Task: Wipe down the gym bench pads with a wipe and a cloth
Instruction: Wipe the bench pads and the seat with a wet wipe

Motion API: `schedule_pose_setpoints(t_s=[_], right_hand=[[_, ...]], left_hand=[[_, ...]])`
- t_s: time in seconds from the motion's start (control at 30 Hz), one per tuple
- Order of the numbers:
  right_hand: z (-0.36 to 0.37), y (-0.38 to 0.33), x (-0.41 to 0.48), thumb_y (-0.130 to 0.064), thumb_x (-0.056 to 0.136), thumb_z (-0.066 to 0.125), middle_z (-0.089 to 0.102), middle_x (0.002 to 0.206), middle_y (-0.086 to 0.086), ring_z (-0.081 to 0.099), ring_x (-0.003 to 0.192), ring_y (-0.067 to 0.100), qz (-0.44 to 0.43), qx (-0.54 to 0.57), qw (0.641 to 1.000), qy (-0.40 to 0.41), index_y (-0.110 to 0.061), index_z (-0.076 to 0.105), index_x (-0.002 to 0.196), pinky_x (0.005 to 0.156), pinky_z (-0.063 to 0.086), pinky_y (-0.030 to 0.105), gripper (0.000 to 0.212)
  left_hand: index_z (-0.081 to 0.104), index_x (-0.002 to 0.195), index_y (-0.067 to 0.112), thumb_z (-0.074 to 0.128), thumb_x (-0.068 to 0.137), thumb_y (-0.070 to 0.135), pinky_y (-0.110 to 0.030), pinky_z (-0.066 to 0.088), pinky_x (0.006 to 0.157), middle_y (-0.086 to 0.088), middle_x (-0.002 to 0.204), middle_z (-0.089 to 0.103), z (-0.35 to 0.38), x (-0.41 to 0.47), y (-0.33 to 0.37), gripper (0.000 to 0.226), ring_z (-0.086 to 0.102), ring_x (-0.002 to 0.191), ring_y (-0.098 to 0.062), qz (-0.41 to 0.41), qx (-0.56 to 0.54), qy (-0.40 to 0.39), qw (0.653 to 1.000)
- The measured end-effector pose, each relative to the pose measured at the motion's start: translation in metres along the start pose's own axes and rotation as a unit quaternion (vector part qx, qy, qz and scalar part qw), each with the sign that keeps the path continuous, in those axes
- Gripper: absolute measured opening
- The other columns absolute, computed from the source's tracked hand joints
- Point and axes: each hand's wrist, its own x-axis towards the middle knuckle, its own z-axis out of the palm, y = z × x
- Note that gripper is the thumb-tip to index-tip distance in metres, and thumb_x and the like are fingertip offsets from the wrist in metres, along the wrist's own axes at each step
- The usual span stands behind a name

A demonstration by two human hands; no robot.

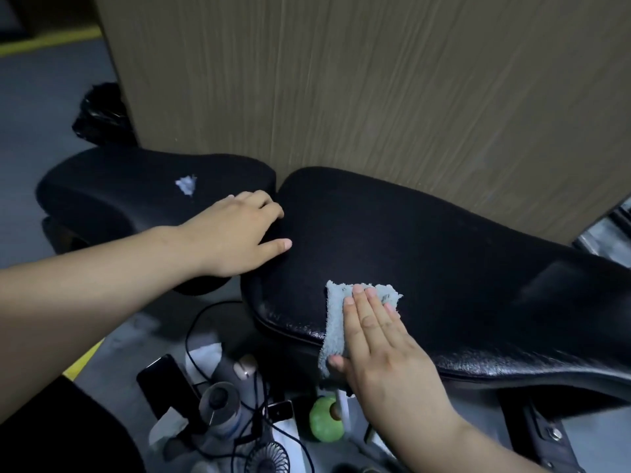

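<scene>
My flat-fingered right hand (382, 346) pins a soft, limp cloth (336, 312) to the slick bench pad (444, 254); my left hand (235, 230) rests empty.

Two black bench pads sit end to end with a narrow gap between them, backed against a wood-grain panel (341, 97).

Seat pad (112, 186), left: one crumpled white wipe (186, 186) lies on top, toward its right end.

Long pad (444, 268), right: a grey-blue cloth (336, 319) is draped over the near edge, with the right hand (382, 353) flat on it. The left hand (232, 233) rests at the gap, thumb on the long pad.

Grey floor (34, 138) below: dark phone (164, 387), black cable (191, 336), small fan (268, 459), green round object (324, 421), bottle (222, 407), paper scraps. A yellow stripe (47, 42) runs farther off.
</scene>
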Motion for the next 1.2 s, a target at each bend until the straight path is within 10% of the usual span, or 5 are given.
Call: schedule_pose_setpoints(t_s=[0.5, 0.7, 0.9, 1.2], right_hand=[[0.006, -0.079, 0.079, -0.037, 0.094, 0.029, 0.048, 0.137, 0.036, 0.048, 0.130, 0.046, 0.047, 0.080, 0.990, -0.109, 0.015, 0.049, 0.132, 0.103, 0.045, 0.054, 0.067], [0.013, -0.094, 0.120, -0.029, 0.080, 0.059, 0.051, 0.133, 0.037, 0.052, 0.126, 0.047, 0.065, 0.105, 0.977, -0.176, 0.017, 0.053, 0.127, 0.101, 0.047, 0.054, 0.065], [0.008, -0.080, 0.164, -0.028, 0.102, 0.021, -0.018, 0.160, 0.022, -0.016, 0.149, 0.033, 0.026, 0.080, 0.954, -0.289, 0.004, -0.009, 0.152, 0.122, -0.005, 0.043, 0.066], [0.048, -0.052, 0.238, -0.017, 0.103, 0.027, -0.015, 0.163, 0.011, -0.015, 0.150, 0.025, 0.089, 0.088, 0.921, -0.370, 0.000, -0.007, 0.153, 0.120, -0.006, 0.038, 0.063]], left_hand=[[0.067, 0.114, 0.016, 0.048, 0.098, 0.029, -0.028, 0.037, 0.083, 0.003, 0.119, 0.055, -0.011, -0.018, -0.046, 0.028, 0.049, 0.110, -0.017, -0.028, -0.003, 0.029, 0.999], [0.068, 0.117, 0.018, 0.050, 0.094, 0.020, -0.033, 0.044, 0.091, 0.007, 0.121, 0.055, -0.009, -0.021, -0.053, 0.029, 0.049, 0.110, -0.014, -0.012, -0.023, 0.037, 0.999], [0.069, 0.117, 0.020, 0.048, 0.092, 0.017, -0.036, 0.047, 0.090, 0.013, 0.123, 0.055, -0.012, -0.022, -0.062, 0.032, 0.050, 0.111, -0.009, -0.010, -0.043, 0.032, 0.998], [0.067, 0.121, 0.020, 0.038, 0.091, 0.028, -0.032, 0.044, 0.094, 0.013, 0.132, 0.053, -0.009, -0.029, -0.071, 0.042, 0.051, 0.115, -0.011, 0.015, -0.049, 0.019, 0.999]])
